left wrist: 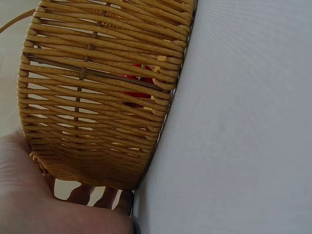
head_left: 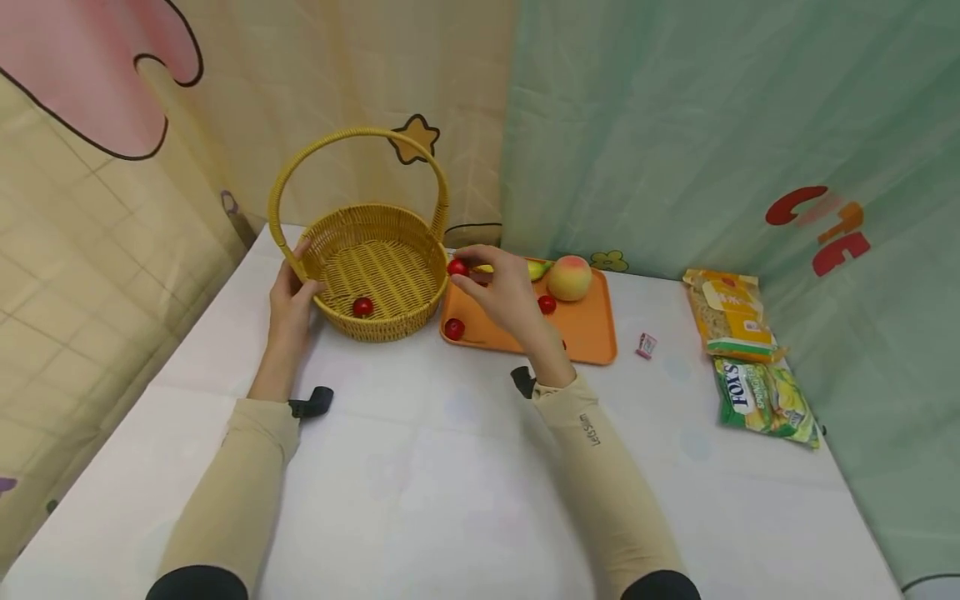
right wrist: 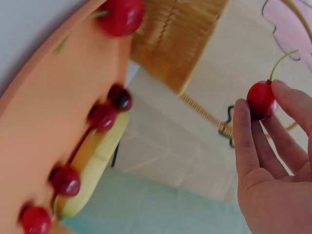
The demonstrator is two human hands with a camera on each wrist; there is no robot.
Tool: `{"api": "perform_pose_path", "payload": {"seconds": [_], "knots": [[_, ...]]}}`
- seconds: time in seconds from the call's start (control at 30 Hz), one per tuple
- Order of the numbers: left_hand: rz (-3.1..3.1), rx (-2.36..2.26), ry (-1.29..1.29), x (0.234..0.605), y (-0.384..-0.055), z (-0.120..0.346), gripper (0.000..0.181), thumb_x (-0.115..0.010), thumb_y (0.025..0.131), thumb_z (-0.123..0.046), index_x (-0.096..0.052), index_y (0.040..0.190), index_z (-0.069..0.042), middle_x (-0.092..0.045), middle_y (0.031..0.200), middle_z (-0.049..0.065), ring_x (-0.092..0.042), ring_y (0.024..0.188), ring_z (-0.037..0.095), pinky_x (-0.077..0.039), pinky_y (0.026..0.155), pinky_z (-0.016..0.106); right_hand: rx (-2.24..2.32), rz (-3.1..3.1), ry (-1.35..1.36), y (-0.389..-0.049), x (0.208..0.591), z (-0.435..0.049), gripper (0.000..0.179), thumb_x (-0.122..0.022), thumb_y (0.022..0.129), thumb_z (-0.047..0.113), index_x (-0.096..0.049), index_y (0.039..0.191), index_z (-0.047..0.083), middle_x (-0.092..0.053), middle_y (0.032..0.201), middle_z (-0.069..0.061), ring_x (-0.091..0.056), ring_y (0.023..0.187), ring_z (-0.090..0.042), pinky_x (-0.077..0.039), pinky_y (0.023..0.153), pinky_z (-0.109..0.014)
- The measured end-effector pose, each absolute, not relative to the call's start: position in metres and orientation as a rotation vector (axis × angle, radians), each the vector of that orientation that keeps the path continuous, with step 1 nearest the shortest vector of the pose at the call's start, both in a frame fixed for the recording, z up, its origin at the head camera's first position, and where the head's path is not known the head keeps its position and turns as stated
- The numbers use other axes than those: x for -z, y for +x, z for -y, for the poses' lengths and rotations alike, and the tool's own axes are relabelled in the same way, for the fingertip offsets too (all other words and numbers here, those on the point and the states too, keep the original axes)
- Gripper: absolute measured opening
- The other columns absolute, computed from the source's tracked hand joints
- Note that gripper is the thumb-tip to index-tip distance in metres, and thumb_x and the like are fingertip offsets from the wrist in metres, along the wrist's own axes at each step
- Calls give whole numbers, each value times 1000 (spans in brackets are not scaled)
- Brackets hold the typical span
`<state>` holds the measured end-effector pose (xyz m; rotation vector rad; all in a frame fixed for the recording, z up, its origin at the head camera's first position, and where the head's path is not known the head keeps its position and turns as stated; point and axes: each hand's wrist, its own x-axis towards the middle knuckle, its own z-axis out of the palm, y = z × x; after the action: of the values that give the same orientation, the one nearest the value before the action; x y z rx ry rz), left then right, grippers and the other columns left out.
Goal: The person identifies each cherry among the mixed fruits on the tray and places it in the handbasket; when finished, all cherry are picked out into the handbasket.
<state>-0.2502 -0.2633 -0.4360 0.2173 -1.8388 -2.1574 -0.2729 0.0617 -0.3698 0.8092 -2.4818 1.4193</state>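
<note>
A yellow woven basket [head_left: 386, 332] with a tall arched handle stands at the back left of the table. One red cherry [head_left: 363, 307] lies inside it, glimpsed through the weave in the left wrist view. My left hand [head_left: 289, 302] holds the basket's left side, thumb at the rim. Between thumb and fingertips my right hand [head_left: 504, 287] pinches a red cherry [right wrist: 262, 100] with a green stem, just over the tray's left end, beside the basket. Several more cherries [right wrist: 66, 181] are on the orange tray [head_left: 587, 340], along with a banana [right wrist: 95, 168] and a peach [head_left: 569, 278].
To the right of the tray lies a small pink-and-white wrapped piece [head_left: 646, 346]. A yellow food bag [head_left: 731, 317] and a green Fox's bag [head_left: 765, 402] lie at the table's right side. Curtains hang behind the white table [head_left: 420, 483].
</note>
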Motion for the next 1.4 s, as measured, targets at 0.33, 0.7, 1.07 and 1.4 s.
{"api": "perform_pose_path", "payload": {"seconds": [0.33, 0.7, 1.07, 1.4], "knots": [[1835, 2149, 214, 433, -253, 251, 71, -52, 94, 7, -46, 160, -18, -35, 171, 5, -35, 150, 25, -41, 105, 16, -1439, 2519, 888, -267, 374, -29, 42, -76, 96, 13, -68, 135, 2, -72, 128, -14, -69, 118, -28, -59, 95, -41], [1891, 2103, 220, 433, -249, 251, 71, -53, 93, 4, -45, 161, -17, -34, 172, 6, -35, 152, 23, -35, 117, 29, -1577, 2477, 671, -267, 416, -63, 33, -72, 99, 12, -71, 129, -2, -73, 125, -22, -69, 118, -33, -57, 98, -51], [1921, 2082, 204, 433, -243, 256, 77, -52, 95, 3, -34, 166, -20, -31, 173, 7, -34, 153, 24, -37, 108, 15, -1598, 2715, 634, -280, 442, -79, 33, -74, 99, 32, -76, 124, 10, -77, 118, -3, -70, 116, -21, -53, 105, -42], [1941, 2067, 218, 430, -241, 263, 80, -53, 95, 2, -31, 167, -24, -30, 174, 5, -34, 152, 23, -38, 108, 15, -1698, 2788, 786, -285, 456, -78, 31, -82, 93, 26, -78, 120, 12, -78, 111, -2, -71, 102, -16, -57, 94, -34]]}}
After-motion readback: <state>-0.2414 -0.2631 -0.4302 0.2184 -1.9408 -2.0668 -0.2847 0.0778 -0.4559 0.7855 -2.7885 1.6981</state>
